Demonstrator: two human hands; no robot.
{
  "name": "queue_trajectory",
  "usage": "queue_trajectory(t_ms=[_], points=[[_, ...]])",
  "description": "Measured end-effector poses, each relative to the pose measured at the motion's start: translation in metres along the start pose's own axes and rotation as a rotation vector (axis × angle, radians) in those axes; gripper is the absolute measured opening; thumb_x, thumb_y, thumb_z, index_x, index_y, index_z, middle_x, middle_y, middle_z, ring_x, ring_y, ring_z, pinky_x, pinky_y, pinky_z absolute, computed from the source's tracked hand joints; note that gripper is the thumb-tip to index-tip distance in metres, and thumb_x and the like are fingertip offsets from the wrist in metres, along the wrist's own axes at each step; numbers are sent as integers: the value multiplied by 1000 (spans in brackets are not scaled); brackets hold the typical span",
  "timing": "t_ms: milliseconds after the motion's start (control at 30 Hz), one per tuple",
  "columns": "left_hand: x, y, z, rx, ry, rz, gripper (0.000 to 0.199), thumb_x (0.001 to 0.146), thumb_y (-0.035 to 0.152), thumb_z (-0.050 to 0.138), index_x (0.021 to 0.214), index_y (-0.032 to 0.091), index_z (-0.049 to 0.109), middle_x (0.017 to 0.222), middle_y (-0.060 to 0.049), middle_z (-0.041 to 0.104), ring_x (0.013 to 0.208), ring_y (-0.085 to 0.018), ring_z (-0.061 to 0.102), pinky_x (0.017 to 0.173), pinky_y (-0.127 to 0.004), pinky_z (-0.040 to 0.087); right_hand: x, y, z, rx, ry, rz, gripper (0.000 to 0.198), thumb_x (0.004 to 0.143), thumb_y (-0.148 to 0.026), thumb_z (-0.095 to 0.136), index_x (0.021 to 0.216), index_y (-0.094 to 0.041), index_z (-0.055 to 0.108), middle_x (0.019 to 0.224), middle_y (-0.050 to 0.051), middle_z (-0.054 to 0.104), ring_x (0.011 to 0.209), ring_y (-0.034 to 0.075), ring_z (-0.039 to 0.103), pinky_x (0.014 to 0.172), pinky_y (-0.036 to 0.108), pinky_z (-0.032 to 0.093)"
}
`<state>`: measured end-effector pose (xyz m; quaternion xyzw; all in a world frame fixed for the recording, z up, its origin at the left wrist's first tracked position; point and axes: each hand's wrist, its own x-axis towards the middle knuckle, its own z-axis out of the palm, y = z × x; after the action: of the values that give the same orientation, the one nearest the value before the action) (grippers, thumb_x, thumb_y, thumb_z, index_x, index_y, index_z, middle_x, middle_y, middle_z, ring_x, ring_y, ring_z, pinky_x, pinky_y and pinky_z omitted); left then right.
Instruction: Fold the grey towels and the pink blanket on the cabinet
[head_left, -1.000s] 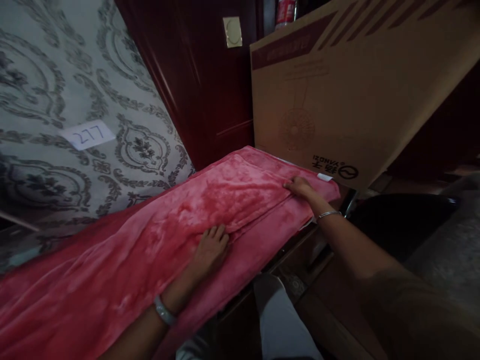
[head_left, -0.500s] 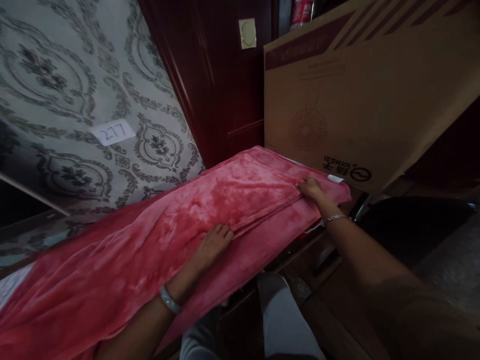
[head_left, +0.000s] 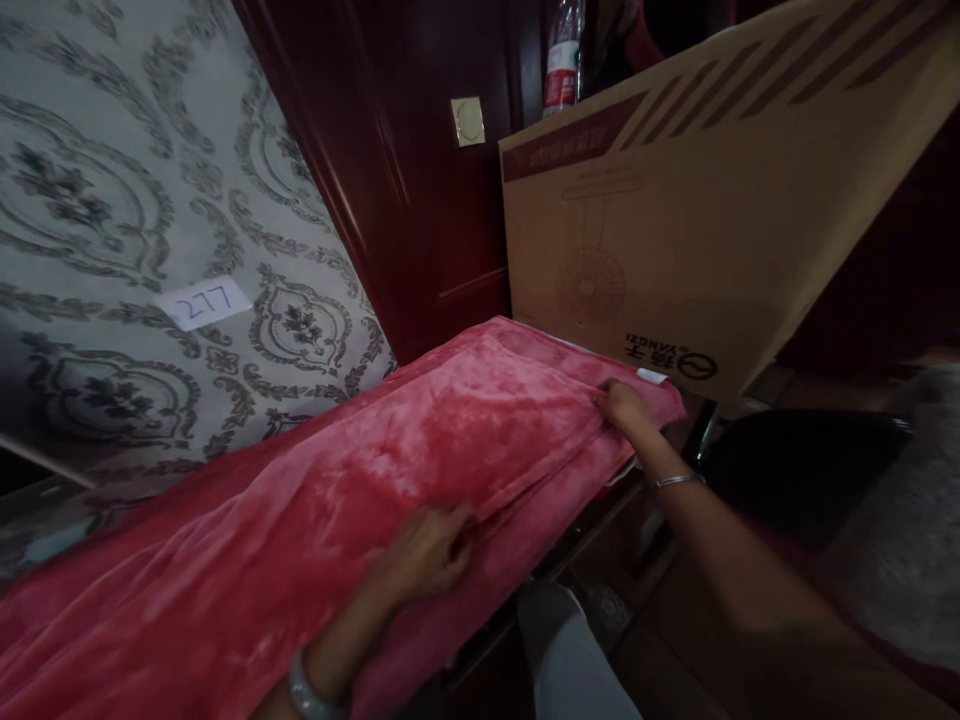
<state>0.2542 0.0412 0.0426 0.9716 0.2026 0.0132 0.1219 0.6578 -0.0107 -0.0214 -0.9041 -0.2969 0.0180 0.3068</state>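
A pink, plush blanket (head_left: 330, 500) lies spread along a narrow surface, its upper layer folded over the lower one. My right hand (head_left: 624, 408) is closed on the folded edge near the far right end, close to a small white tag (head_left: 651, 376). Further left along that edge, my left hand (head_left: 427, 552) has its fingers curled over the fold; slight blur softens its fingertips. Creases run through the cloth between both hands. Each wrist wears a bracelet.
A large cardboard box (head_left: 675, 230) stands behind the blanket's far end, with a plastic bottle (head_left: 562, 65) behind it. To the left is patterned wallpaper (head_left: 180, 150) bearing a paper marked 277 (head_left: 204, 302). A black rounded object (head_left: 795, 465) sits at right.
The view has shifted, showing more of the bottle. My left hand has moved nearer to me along the fold, its fingers more curled. My right hand keeps its hold on the blanket.
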Motion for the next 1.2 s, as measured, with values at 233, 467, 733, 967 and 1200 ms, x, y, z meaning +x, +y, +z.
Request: queue_trajectory(t_ms=[233,467,733,967,1200], points=[[66,-14,-12,49,130,102,39,100,23,41,130,21,64,137,-11,66,127,-24,60,108,-42,46,-19,-76,33,78,-42,-587,31,92,-17,50,113,-17,73,119,12,68,114,22,59,102,32,44],[93,-44,32,188,90,109,61,98,36,53,157,32,37,166,-5,34,155,-32,24,124,-65,17,29,-106,68,-44,-222,-704,34,91,-24,60,123,-17,71,122,13,68,115,24,59,105,35,42],[85,-47,37,99,95,117,67,96,36,53,159,34,32,168,-2,28,156,-33,19,125,-67,13,66,-162,102,-38,-287,-746,41,95,-28,58,134,-26,67,144,6,60,134,23,51,113,35,37],[83,-46,35,19,55,102,74,93,32,57,160,35,28,169,2,22,158,-31,13,126,-67,10,121,-179,117,-45,-234,-439,46,101,-28,45,144,-17,58,141,16,61,127,28,59,105,37,44],[81,-43,38,-78,101,-1,87,87,44,65,162,36,22,172,0,1,158,-35,-2,124,-70,2,173,-194,125,-43,-306,-225,44,101,-40,49,113,-5,73,104,22,73,99,30,69,84,33,52]])
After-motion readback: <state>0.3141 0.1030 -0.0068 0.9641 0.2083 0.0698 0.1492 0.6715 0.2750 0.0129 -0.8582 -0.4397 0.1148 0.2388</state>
